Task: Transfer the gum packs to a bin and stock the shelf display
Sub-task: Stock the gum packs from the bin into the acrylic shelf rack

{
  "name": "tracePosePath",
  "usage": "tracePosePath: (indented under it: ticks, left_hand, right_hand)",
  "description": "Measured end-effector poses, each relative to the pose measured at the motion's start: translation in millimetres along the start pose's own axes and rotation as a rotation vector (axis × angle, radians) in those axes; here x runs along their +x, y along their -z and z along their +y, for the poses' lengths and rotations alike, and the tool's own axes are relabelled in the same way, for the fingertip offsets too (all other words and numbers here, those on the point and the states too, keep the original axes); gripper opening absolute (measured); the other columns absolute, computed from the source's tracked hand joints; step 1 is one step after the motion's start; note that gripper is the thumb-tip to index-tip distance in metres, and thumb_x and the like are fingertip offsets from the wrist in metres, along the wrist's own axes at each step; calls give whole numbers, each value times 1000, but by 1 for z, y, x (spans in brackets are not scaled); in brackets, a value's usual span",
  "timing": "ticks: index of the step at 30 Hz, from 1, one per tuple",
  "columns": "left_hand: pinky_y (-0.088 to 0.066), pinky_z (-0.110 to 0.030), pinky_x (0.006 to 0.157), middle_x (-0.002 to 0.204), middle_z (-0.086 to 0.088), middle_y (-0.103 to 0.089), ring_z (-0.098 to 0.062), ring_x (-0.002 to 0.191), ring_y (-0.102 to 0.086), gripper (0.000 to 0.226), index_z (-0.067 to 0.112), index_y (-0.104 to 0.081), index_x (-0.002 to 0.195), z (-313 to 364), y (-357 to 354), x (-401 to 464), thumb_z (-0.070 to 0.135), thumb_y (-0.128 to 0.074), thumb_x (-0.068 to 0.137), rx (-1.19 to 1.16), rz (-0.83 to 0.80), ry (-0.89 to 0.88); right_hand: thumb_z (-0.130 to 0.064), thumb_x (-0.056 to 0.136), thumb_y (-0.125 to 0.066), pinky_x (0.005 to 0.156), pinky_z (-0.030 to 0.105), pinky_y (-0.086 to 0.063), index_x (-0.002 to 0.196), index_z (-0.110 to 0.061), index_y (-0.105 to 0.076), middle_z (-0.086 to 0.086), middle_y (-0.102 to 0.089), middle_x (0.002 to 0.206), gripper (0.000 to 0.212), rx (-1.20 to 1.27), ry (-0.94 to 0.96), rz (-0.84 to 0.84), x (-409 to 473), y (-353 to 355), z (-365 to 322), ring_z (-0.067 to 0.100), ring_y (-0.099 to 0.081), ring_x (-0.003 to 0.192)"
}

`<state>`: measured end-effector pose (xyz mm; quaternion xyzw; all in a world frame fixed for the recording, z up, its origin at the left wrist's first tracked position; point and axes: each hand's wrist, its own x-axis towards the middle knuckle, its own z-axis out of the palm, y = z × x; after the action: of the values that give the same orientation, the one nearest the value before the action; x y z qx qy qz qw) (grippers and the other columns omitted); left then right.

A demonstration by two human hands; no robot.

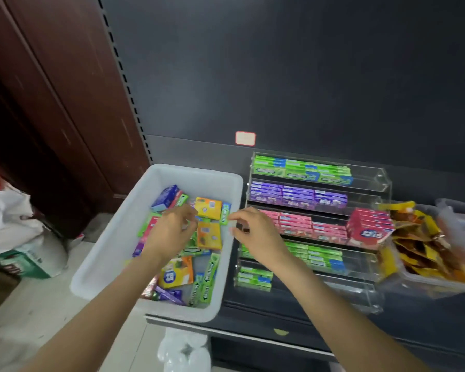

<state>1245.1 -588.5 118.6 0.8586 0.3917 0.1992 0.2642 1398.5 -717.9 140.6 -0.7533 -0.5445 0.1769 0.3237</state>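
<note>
I see the white bin at 9 o'clock on the dark shelf, full of loose gum packs in orange, green, purple and pink. My left hand hangs over them, fingers curled; I cannot tell if they hold a pack. My right hand is over the bin's right rim, fingers bent and loosely open, holding nothing. At 3 o'clock stands the clear tiered display, rows partly filled, a pink box on it.

One white bin, one clear tiered display, three orange packs, two hands.
</note>
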Motion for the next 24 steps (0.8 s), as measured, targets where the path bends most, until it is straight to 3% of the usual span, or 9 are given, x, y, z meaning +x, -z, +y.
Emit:
tracePosePath:
  ticks: [4, 8, 11, 15, 18, 20, 22, 24]
  left_hand:
    - [-44, -35, 93, 121, -8, -60, -29, 112, -55, 34, 16, -60, 119, -71, 19, 2, 27, -61, 87, 181, -157, 72]
    - [-29, -35, 111, 152, -5, -28, -25, 138, -27, 70, 17, -28, 146, -115, 28, 3, 38, -60, 87, 365, -390, -12]
    - [-11, -33, 118, 159, -1, -4, -19, 146, -5, 82, 19, -7, 151, -127, 22, 2, 47, -53, 89, 440, -520, -107]
    - [-1, -34, 117, 158, 0, 10, -17, 146, 8, 88, 19, 5, 150, -132, 12, 2, 52, -49, 90, 519, -579, -124]
    - [-1, -35, 117, 158, 0, 10, -18, 146, 9, 84, 19, 3, 151, -131, 11, 3, 47, -50, 91, 471, -560, -122]
    - [-4, -35, 118, 159, -1, 3, -19, 146, 4, 78, 19, -5, 151, -130, 12, 5, 44, -50, 92, 428, -518, -131]
    - [-13, -34, 117, 157, -2, -14, -21, 145, -11, 66, 18, -21, 148, -128, 12, 9, 41, -50, 93, 384, -419, -156]
    - [-26, -33, 111, 150, -3, -32, -23, 138, -28, 52, 17, -39, 140, -125, 10, 16, 35, -51, 92, 320, -329, -174]
  right_hand:
    - [-18, 91, -57, 86, 18, -34, 123, -13, -59, 6, -56, 121, 32, -29, -38, -79, 25, -55, -20, 17, -55, 110]
    - [-23, 91, -59, 105, 32, -34, 139, -14, -42, 8, -45, 139, 52, -147, -161, -232, 45, -110, -28, 22, -43, 128]
    - [-18, 87, -64, 112, 35, -28, 144, -16, -34, 7, -35, 148, 65, -233, -193, -369, 47, -137, -28, 22, -33, 136]
    - [-15, 84, -67, 109, 35, -34, 135, -17, -49, 1, -38, 145, 54, -449, -160, -320, 49, -149, -24, 19, -36, 134]
    - [-16, 85, -66, 102, 35, -39, 128, -16, -54, 1, -47, 135, 45, -488, -141, -253, 53, -149, -25, 19, -44, 125]
    - [-22, 86, -66, 87, 32, -44, 119, -12, -58, 3, -54, 121, 35, -399, -186, -162, 57, -145, -28, 20, -52, 111]
    - [-28, 84, -68, 71, 29, -42, 105, -11, -59, 4, -59, 98, 29, -263, -234, -33, 63, -136, -31, 18, -56, 87]
    - [-32, 81, -71, 67, 32, -44, 99, -11, -58, 1, -57, 82, 31, -121, -272, 97, 67, -123, -33, 18, -53, 73]
